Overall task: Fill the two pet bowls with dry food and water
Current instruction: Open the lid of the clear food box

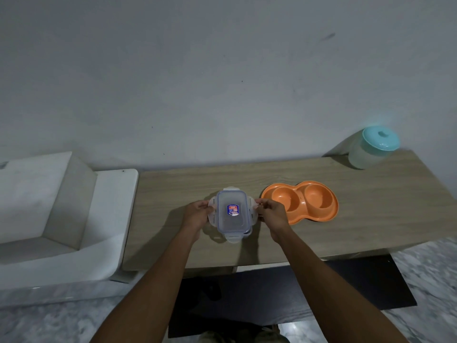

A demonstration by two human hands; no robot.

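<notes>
L hand (196, 214), R hand (272, 212) pinch container (232, 214) side flaps; long axis twd wall.

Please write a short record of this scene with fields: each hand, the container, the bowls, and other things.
left hand: pinches the left side flap of the clear container
right hand: pinches its right side flap
lid: on the container, side flaps swung outward
double pet bowl: orange, both cups empty, right of the container
jar with teal lid: closed, far right corner of the table
</notes>
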